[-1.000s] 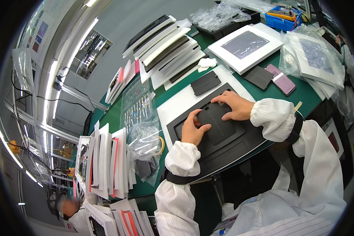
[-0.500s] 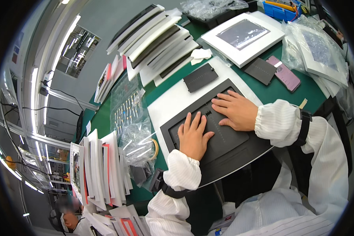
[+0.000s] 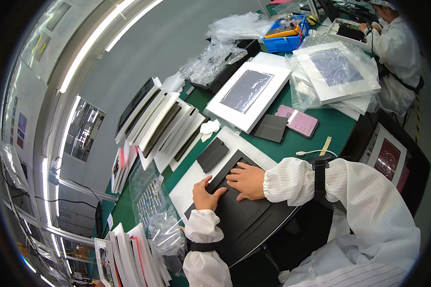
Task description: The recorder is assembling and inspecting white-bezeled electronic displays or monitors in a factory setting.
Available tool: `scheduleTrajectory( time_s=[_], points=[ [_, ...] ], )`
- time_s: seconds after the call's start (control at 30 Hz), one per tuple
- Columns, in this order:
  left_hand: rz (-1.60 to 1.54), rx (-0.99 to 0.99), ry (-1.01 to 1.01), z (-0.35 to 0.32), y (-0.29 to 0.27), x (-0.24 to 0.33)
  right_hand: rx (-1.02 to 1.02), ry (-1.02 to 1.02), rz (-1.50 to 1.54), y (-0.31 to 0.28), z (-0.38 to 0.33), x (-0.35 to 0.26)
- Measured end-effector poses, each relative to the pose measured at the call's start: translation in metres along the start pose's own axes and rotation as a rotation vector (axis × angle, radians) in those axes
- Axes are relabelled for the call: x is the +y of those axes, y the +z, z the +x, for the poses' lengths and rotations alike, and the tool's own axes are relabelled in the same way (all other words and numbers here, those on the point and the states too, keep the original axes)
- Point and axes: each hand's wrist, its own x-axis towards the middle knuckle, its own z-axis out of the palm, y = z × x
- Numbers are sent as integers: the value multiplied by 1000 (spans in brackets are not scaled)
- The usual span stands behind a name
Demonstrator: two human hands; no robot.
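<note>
The green table (image 3: pixel 340 125) fills the middle of the view, crowded from end to end. On its near edge, right in front of the person, lies a big flat black panel (image 3: pixel 246 217), resting partly on a white sheet (image 3: pixel 189 184) and overhanging the table edge toward the person's body. Its long axis runs on a slant from the lower left to the upper right of the view, so it lies crosswise under both forearms rather than pointing away from them. Farther back sits a white framed tray with a dark insert (image 3: pixel 249 95), beside a stack of similar trays in clear bags (image 3: pixel 337 71). To the left a row of white and black panels (image 3: pixel 160 124) leans like filed folders, and crumpled clear plastic (image 3: pixel 225 48) is heaped behind them near a blue bin (image 3: pixel 285 40). Smaller things lie between: a dark square pad (image 3: pixel 271 128), a pink slab (image 3: pixel 299 120) touching it, and a small black plate (image 3: pixel 212 155) just beyond the panel's far corner. The right hand (image 3: pixel 246 181) lies flat and open on the panel's upper part, fingers spread and pressing down, gripping nothing. The left hand (image 3: pixel 207 193) is just beside it, its fingers curled over the panel's left edge and its thumb raised; whether it truly clamps the edge I cannot tell. Both hands are already on the panel, near each other but apart.
</note>
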Motion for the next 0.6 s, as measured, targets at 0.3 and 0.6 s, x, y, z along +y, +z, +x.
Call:
scheduleTrajectory(
  time_s=[0.3,0.6],
  points=[
    [88,-223,-124,21,0,-21,213,-14,88,16,-9,5],
    [-23,185,232,19,15,53,429,559,124,-35,-79,88]
  ],
)
